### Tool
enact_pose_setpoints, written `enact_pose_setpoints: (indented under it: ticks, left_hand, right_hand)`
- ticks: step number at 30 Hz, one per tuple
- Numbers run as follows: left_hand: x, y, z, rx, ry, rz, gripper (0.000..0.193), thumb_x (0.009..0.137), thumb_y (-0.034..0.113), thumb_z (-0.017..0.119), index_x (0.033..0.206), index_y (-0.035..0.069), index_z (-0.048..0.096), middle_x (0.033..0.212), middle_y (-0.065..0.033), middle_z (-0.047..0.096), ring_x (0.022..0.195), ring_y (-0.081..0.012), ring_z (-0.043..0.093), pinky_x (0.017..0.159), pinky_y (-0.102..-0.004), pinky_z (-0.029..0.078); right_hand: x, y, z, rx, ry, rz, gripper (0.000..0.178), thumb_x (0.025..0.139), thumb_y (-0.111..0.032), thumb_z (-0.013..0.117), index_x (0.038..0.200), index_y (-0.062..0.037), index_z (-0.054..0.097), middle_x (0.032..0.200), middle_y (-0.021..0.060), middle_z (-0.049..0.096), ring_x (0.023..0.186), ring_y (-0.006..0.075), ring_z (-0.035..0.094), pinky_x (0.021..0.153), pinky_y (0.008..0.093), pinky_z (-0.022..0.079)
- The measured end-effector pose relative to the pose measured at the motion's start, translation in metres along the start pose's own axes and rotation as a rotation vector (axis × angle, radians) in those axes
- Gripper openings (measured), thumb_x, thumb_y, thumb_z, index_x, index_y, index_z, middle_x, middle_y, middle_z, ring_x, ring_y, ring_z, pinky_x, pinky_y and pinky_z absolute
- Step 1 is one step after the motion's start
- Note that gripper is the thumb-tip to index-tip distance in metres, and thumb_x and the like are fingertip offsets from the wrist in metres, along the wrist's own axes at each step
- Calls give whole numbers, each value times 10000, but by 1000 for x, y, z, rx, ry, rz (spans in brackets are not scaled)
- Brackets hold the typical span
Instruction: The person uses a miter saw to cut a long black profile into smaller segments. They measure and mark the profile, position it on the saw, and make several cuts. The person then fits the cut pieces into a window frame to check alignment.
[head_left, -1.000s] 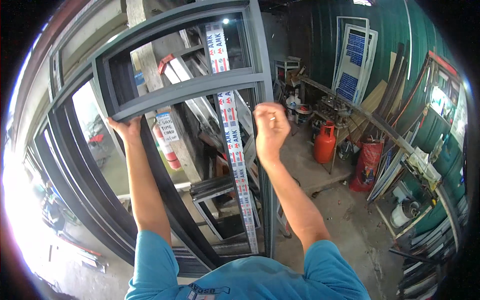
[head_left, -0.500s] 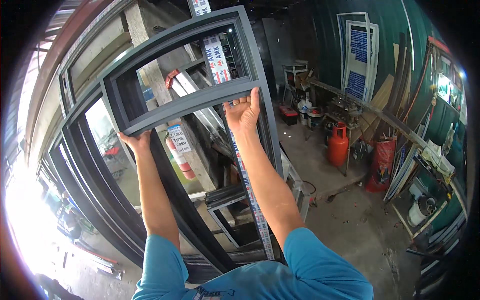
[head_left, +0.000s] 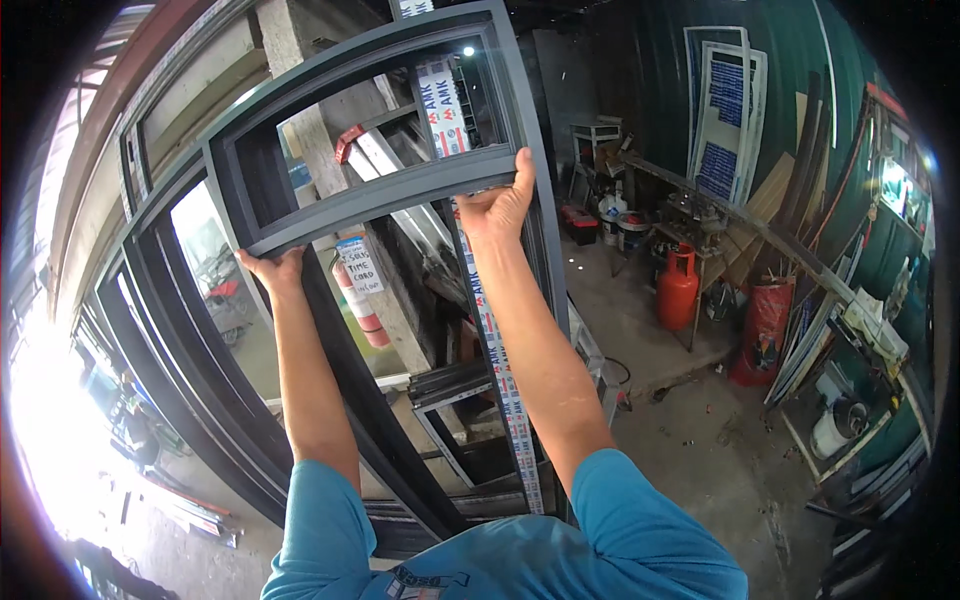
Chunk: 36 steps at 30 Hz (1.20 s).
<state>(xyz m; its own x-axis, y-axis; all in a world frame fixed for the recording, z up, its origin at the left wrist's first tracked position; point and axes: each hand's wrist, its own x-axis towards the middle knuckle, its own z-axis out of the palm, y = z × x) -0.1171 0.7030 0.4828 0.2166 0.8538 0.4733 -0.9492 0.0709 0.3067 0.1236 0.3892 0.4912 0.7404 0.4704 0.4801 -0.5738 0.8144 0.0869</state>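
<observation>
A tall dark grey window frame [head_left: 385,200] stands before me, with a crossbar below its upper pane opening. My left hand [head_left: 275,270] grips that crossbar from below at its left end, beside the left upright. At the right end, my right hand [head_left: 497,208] has its fingers curled under the same bar, and its thumb points up along the front face. Both arms are raised and stretched forward. The frame's lower part is partly hidden behind my forearms.
More dark frames [head_left: 165,340] lean on the left. Behind the bars are a concrete post [head_left: 385,290], a fire extinguisher [head_left: 362,305] and taped profiles [head_left: 500,370]. To the right stand a red gas cylinder [head_left: 678,288], a red sack [head_left: 760,330] and a cluttered workbench [head_left: 740,215].
The frame's top and crossbar have shifted slightly up and to the right in view. My right hand has risen with the bar and its fingers are curled further under; my left hand keeps its hold.
</observation>
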Motion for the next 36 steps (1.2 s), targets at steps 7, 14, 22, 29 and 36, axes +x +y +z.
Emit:
enact_pose_setpoints:
  ticks: [7, 14, 22, 29, 36]
  left_hand:
    - [-13, -6, 16, 0, 126, 7, 868, 850, 859, 464, 1454, 236, 494, 1495, -100, 503, 1303, -407, 479, 973, -684, 397]
    - [-14, -4, 10, -89, 91, -18, 879, 854, 817, 537, 1402, 130, 519, 1402, -132, 562, 1235, -390, 550, 1019, -672, 444]
    - [-29, -13, 21, -260, 113, -36, 751, 842, 771, 634, 1196, 109, 620, 1225, -120, 665, 1140, -309, 617, 1004, -551, 474]
    - [-65, -9, 41, -317, 177, -129, 786, 784, 801, 668, 1216, 146, 647, 1205, -76, 666, 1259, -327, 526, 1148, -703, 192]
    - [-73, -6, 33, -308, 96, -222, 826, 771, 774, 711, 1290, 145, 576, 1342, -43, 600, 1356, -282, 457, 1186, -646, 160]
  right_hand:
    - [0, -5, 0, 8, 2, 18, 536, 876, -619, 707, 1069, -125, 631, 1024, 46, 688, 944, 239, 660, 828, 438, 528]
    - [10, -5, -6, -39, 113, 56, 568, 909, -629, 636, 1135, -108, 635, 1110, 73, 683, 1062, 290, 618, 985, 552, 473]
    - [6, -13, 5, -75, 146, 35, 750, 842, -585, 722, 1389, -101, 554, 1423, 125, 572, 1329, 355, 514, 1134, 643, 355]
    - [-5, -6, 16, -55, 164, -20, 865, 793, -507, 796, 1490, -107, 477, 1550, 148, 451, 1424, 392, 411, 1160, 703, 264]
    - [-2, -7, 14, -31, 156, -3, 872, 816, -480, 787, 1523, -116, 431, 1605, 156, 360, 1461, 406, 348, 1152, 720, 257]
